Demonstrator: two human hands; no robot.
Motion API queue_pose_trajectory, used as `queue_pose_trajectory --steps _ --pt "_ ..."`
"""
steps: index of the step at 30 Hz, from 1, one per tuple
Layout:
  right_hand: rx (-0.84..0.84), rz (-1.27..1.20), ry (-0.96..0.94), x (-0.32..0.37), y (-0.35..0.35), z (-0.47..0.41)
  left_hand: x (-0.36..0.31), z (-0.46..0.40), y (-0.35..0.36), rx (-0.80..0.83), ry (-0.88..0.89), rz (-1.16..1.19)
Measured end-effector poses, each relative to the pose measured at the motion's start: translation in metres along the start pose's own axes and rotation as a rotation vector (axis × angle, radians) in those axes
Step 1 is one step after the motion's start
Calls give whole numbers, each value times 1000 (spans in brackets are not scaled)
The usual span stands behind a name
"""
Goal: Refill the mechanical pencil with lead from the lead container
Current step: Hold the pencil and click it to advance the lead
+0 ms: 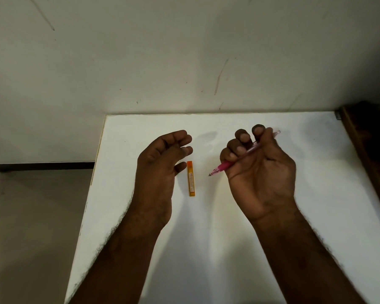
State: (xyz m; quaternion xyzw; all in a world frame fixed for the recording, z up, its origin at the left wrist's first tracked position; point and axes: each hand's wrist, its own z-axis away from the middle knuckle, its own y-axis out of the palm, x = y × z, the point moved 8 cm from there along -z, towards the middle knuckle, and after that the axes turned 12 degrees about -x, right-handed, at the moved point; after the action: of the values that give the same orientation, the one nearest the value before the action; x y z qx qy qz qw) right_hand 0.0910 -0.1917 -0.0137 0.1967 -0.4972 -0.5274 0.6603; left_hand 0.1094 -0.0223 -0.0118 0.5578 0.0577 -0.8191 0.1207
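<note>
A slim orange lead container lies flat on the white table, its long side pointing away from me. My left hand hovers just left of it, fingers loosely curled and apart, holding nothing; the fingertips are near the container's top end. My right hand is palm up and closed around a pink mechanical pencil. The pencil slants across the palm, its tip pointing down-left toward the container and its back end poking out past the fingers at the upper right.
The table's far edge meets a pale scuffed wall. Its left edge drops to a light tiled floor. A dark wooden piece of furniture borders the table's right side.
</note>
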Motion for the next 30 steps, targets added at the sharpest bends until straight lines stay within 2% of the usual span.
queue_pose_trajectory --steps 8,14,17,21,30 --pt "34 6 110 -14 3 5 -1 0 1 -2 5 8" --pt "73 81 58 -13 5 4 -3 0 1 4 18 2" --pt "19 97 49 -14 0 4 -4 -1 0 5 24 4" --pt "-32 34 101 -12 -5 3 -3 -1 0 9 19 14" --pt "-13 -34 63 -5 -3 6 -2 -2 0 13 23 6"
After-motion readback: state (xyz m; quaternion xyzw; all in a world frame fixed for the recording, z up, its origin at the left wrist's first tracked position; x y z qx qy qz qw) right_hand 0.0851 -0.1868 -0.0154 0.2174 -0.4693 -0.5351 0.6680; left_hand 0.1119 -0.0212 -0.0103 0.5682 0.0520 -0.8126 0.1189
